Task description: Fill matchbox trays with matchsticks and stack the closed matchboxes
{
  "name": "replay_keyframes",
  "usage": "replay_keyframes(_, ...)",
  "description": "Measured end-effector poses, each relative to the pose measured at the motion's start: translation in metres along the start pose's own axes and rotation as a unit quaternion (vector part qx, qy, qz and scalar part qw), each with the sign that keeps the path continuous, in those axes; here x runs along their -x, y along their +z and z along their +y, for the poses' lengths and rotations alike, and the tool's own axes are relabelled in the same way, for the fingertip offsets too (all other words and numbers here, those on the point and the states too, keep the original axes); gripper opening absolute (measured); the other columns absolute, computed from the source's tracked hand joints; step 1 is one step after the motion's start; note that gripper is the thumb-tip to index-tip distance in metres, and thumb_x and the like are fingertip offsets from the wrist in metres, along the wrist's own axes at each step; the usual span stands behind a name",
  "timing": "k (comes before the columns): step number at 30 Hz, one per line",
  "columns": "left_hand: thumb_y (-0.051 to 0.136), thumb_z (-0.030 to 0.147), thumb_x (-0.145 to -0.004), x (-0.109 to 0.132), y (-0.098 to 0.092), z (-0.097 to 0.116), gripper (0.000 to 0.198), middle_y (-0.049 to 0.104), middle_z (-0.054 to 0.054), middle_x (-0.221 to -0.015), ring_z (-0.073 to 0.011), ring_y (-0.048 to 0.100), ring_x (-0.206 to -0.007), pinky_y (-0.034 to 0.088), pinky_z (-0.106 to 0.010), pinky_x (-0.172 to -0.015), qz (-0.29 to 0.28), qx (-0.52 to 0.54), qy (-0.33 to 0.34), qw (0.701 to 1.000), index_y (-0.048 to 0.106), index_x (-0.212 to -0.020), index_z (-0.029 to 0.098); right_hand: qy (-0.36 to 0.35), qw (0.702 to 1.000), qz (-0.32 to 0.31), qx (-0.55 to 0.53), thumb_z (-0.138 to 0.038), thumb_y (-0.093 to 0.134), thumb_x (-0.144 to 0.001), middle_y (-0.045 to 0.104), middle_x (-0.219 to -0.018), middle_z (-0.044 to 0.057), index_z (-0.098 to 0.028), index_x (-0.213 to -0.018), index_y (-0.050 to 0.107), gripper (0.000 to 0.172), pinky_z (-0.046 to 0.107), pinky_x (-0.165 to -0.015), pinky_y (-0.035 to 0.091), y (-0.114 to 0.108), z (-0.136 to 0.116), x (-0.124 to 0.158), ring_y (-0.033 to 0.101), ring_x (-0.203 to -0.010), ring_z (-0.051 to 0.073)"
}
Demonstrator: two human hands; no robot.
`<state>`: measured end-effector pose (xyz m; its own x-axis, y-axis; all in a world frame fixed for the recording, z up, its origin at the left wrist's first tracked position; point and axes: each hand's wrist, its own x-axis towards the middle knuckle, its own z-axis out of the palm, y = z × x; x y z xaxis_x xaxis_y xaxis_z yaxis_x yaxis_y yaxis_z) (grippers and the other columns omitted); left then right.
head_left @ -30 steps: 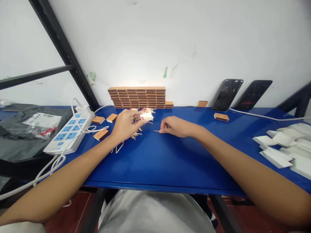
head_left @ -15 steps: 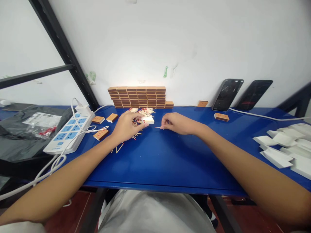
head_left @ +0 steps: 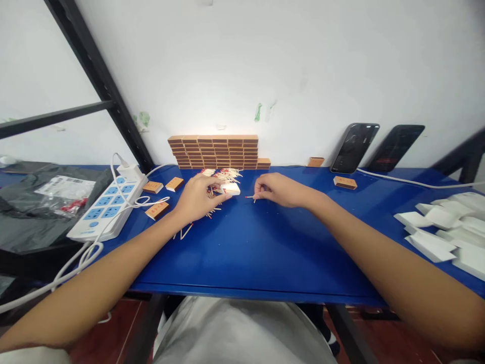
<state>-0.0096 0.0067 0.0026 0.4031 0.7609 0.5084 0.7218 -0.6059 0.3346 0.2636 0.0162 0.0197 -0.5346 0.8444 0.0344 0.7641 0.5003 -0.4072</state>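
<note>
My left hand (head_left: 199, 196) is closed on a small white matchbox tray (head_left: 231, 189), gripped between thumb and fingers; some red match heads show at its near side. Under and behind that hand lies a loose pile of matches (head_left: 229, 175) with red tips, a few strays nearer me. My right hand (head_left: 271, 190) pinches matches (head_left: 249, 197) between thumb and fingertips, just right of the tray and apart from it. One red head points left, and another stick pokes down below the fingers.
Stacked matchboxes (head_left: 214, 151) stand against the wall. Single matchboxes (head_left: 157, 208) lie left, beside a white power strip (head_left: 108, 207) with cables. Two phones (head_left: 355, 148) lean at the back right, near another matchbox (head_left: 345, 182). White trays (head_left: 432, 242) are heaped far right on the blue table (head_left: 257, 263).
My right hand has shifted slightly up and right, and a second stick now shows below its fingertips. My left hand holds the tray in nearly the same place.
</note>
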Motion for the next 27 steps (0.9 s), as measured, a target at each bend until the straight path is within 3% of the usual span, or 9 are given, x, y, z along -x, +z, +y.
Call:
replay_keyframes(4, 0.079, 0.050, -0.085, 0.000, -0.001, 0.001, 0.030, 0.080, -0.006, -0.101, -0.0280, 0.070, -0.096, 0.054, -0.040, -0.085, 0.002, 0.003, -0.002, 1.000, 0.078, -0.096, 0.023, -0.003, 1.000, -0.019, -0.005, -0.032, 0.065, -0.091, 0.075, -0.089, 0.006, -0.018, -0.086, 0.072, 0.016, 0.027, -0.066, 0.040, -0.001, 0.011, -0.001, 0.063, -0.076, 0.017)
replay_keyframes(7, 0.079, 0.052, -0.085, 0.001, 0.000, 0.000, 0.031, 0.080, -0.005, -0.102, -0.0282, 0.070, -0.097, 0.054, -0.040, -0.085, 0.006, 0.005, 0.000, 1.000, 0.078, -0.098, 0.023, 0.020, 1.000, 0.002, 0.006, -0.035, 0.065, -0.092, 0.076, -0.089, 0.006, -0.019, -0.087, 0.072, 0.019, 0.028, -0.064, 0.040, -0.002, 0.011, -0.001, 0.064, -0.074, 0.018)
replay_keyframes(13, 0.079, 0.051, -0.085, 0.000, 0.002, -0.003, 0.031, 0.080, -0.004, -0.097, -0.0267, 0.069, -0.092, 0.051, -0.038, -0.081, 0.010, 0.002, 0.009, 1.000, 0.077, -0.098, 0.023, 0.140, 0.990, 0.008, 0.021, -0.038, 0.072, -0.088, 0.078, -0.085, 0.007, -0.021, -0.072, 0.073, 0.023, 0.030, -0.062, 0.043, 0.003, -0.008, 0.001, 0.067, -0.074, 0.021)
replay_keyframes(21, 0.077, 0.051, -0.086, 0.000, 0.002, -0.003, 0.028, 0.078, -0.003, -0.094, -0.0254, 0.069, -0.089, 0.050, -0.037, -0.078, 0.008, 0.006, 0.007, 1.000, 0.076, -0.092, 0.023, 0.196, 0.978, 0.009, 0.065, -0.056, 0.069, -0.090, 0.073, -0.073, 0.013, -0.021, -0.066, 0.070, 0.042, 0.036, -0.059, 0.043, 0.010, -0.028, 0.003, 0.067, -0.067, 0.025)
replay_keyframes(27, 0.079, 0.048, -0.085, 0.000, 0.001, -0.002, 0.028, 0.079, -0.004, -0.096, -0.0258, 0.070, -0.090, 0.052, -0.038, -0.080, 0.004, 0.006, 0.003, 1.000, 0.076, -0.095, 0.022, 0.170, 0.981, -0.018, 0.089, -0.036, 0.064, -0.096, 0.077, -0.091, 0.016, -0.019, -0.075, 0.071, 0.028, 0.034, -0.064, 0.043, 0.015, -0.032, 0.004, 0.070, -0.079, 0.027)
